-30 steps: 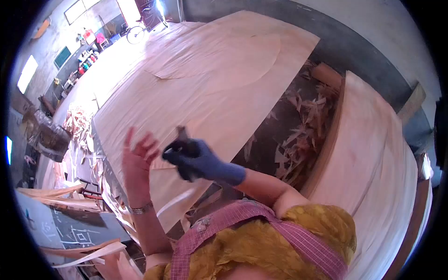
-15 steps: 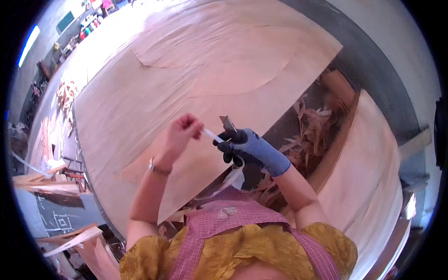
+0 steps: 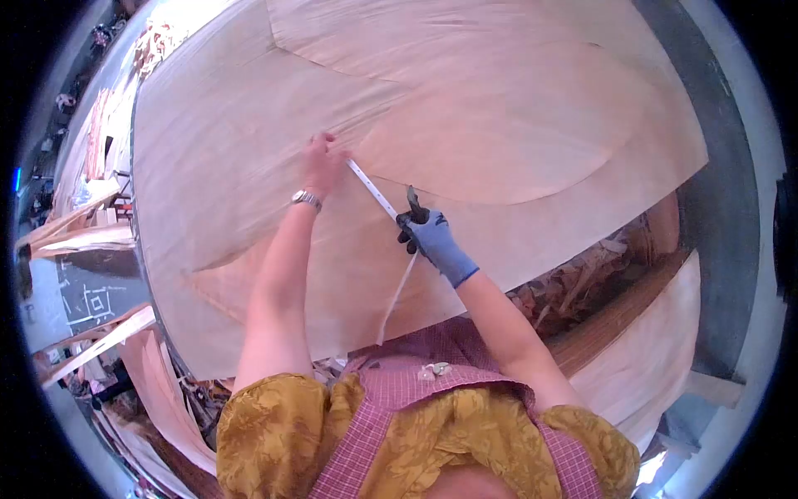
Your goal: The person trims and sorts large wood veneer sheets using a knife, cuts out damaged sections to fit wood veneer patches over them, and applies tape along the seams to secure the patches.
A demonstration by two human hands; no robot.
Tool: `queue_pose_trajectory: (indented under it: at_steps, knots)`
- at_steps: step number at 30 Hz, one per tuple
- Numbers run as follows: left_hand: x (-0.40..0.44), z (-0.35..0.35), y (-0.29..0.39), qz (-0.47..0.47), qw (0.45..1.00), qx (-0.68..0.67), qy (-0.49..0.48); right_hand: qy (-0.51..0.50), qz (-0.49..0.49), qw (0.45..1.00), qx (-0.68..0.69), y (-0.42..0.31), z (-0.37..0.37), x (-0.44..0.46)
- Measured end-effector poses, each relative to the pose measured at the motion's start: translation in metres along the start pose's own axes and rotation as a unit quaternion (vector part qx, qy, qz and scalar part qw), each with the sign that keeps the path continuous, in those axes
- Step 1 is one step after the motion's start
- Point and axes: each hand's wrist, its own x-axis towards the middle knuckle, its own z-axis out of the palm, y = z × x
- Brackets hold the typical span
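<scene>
My bare left hand [image 3: 321,165], with a watch at the wrist, pinches one end of a white tape strip [image 3: 371,190] with dark marks. My right hand [image 3: 430,238], in a blue and black glove, is closed round a dark-handled blade tool [image 3: 414,198] that points up. The same hand grips the strip further along, and a loose tail hangs from it toward the apron. Between my hands the strip is taut and slanted. Beneath both hands lies a large pale veneer sheet [image 3: 249,150] with curved overlapping edges.
A second stack of veneer [image 3: 640,358] stands at the lower right, with torn scraps [image 3: 573,291] in the gap before it. At the left are a grey board [image 3: 96,291] with white markings and long veneer strips [image 3: 166,391]. A wall runs along the right.
Both hands have moved forward over the sheet, and the tape between them is longer and taut. The view has tilted down. Earlier, my left hand was open and apart from the tape.
</scene>
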Motion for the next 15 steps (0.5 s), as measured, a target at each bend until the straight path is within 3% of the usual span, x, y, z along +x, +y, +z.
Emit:
queue_pose_trajectory:
  at_steps: [2, 5, 12, 15]
  knots:
    - [-0.018, -0.003, -0.001, 0.035, 0.994, 0.026, 0.096, -0.008, 0.005, 1.0, 0.0, 0.0, -0.005, 0.0]
    - [-0.054, -0.004, 0.004, 0.214, 0.972, 0.06, 0.082, -0.011, 0.012, 1.0, 0.023, -0.003, -0.008, 0.0]
    - [-0.065, -0.005, 0.024, 0.21, 0.961, 0.178, -0.018, -0.03, 0.027, 0.997, 0.062, 0.008, -0.01, 0.009]
    - [-0.066, -0.008, 0.03, 0.182, 0.969, 0.156, -0.056, -0.037, 0.022, 0.997, 0.071, 0.002, -0.009, 0.005]
